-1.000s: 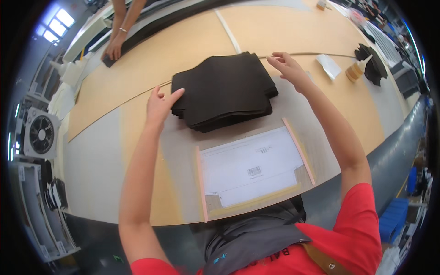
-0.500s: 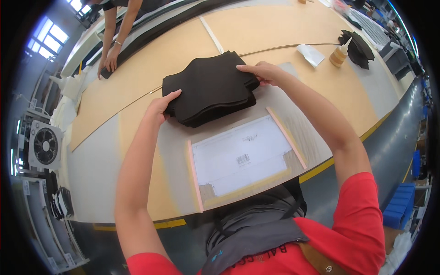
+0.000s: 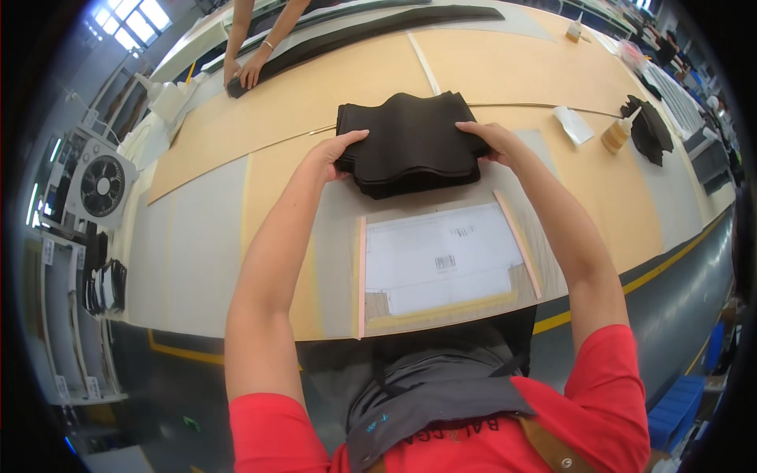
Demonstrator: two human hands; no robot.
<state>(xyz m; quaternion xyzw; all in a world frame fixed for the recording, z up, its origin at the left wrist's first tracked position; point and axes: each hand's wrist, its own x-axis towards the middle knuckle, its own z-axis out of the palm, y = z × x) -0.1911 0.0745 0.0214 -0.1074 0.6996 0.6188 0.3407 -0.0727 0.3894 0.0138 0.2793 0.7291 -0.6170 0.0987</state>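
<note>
On the tan worktop (image 3: 505,71), both hands' fingers are clamping opposite edges of a soft, floppy stack of black fabric pieces (image 3: 410,142), left hand (image 3: 335,154) and right hand (image 3: 493,142), likely light yet apt to slide apart.

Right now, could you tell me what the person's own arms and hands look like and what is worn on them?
Both arms are bare from the short red sleeves at the shoulders down to the fingertips. The left hand and the right hand wear no gloves, and no watch, bracelet or ring shows on either. A dark grey apron with a brown strap covers the chest.
</note>
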